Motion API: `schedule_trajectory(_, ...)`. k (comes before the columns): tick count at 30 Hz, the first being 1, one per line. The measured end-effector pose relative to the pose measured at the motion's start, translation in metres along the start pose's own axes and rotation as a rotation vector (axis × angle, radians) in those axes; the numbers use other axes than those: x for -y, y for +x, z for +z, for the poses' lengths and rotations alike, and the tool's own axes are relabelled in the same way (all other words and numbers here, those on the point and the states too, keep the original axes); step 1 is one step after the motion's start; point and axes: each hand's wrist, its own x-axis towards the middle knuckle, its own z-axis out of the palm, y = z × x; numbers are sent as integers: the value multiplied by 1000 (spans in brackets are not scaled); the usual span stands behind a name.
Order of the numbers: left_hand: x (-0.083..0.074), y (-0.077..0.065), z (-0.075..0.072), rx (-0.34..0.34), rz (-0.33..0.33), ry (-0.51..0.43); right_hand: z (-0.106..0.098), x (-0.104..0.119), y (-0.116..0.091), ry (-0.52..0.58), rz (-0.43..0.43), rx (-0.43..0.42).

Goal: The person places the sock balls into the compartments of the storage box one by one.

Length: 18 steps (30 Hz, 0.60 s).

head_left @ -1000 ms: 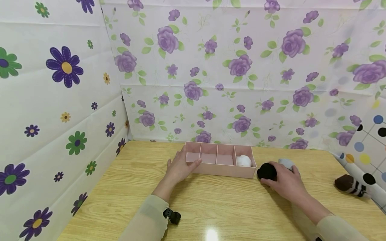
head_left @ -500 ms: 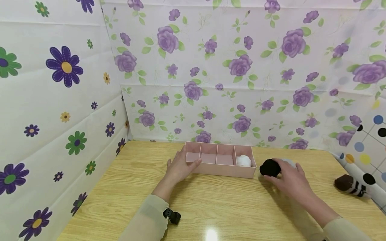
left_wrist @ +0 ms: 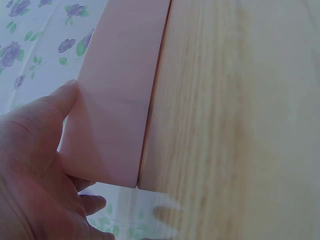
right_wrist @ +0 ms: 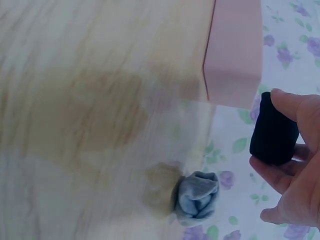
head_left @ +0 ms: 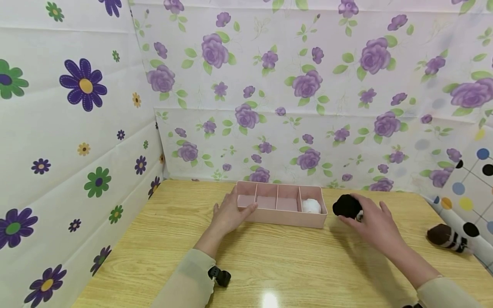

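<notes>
My right hand [head_left: 375, 222] pinches a rolled black sock [head_left: 347, 206] between thumb and fingers, held off the table just right of the pink divided box [head_left: 285, 217]. In the right wrist view the black sock [right_wrist: 274, 131] looks like a compact roll beyond the box's end. My left hand [head_left: 230, 214] grips the box's left end, thumb on the front rim and fingers around the end wall. A rolled white sock [head_left: 311, 206] lies in the rightmost compartment; the other compartments show bare floors. On the table under my right hand sits a rolled grey sock [right_wrist: 196, 198], mostly hidden in the head view.
Farther right on the wooden table [head_left: 269, 261] lies a brown sock with light stripes [head_left: 448, 237]. A flower-print sheet [head_left: 239, 94] hangs behind the table, and another stands along the left. A dotted cloth [head_left: 471, 188] edges the right side.
My right hand has lifted the black sock from the table and shifted slightly right and up with it. My left hand and the box have stayed still.
</notes>
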Motion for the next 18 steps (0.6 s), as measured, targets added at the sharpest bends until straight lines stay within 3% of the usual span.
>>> schedule_trajectory(18, -2, 0, 0, -1, -7, 9, 1, 21, 13, 43, -49, -47)
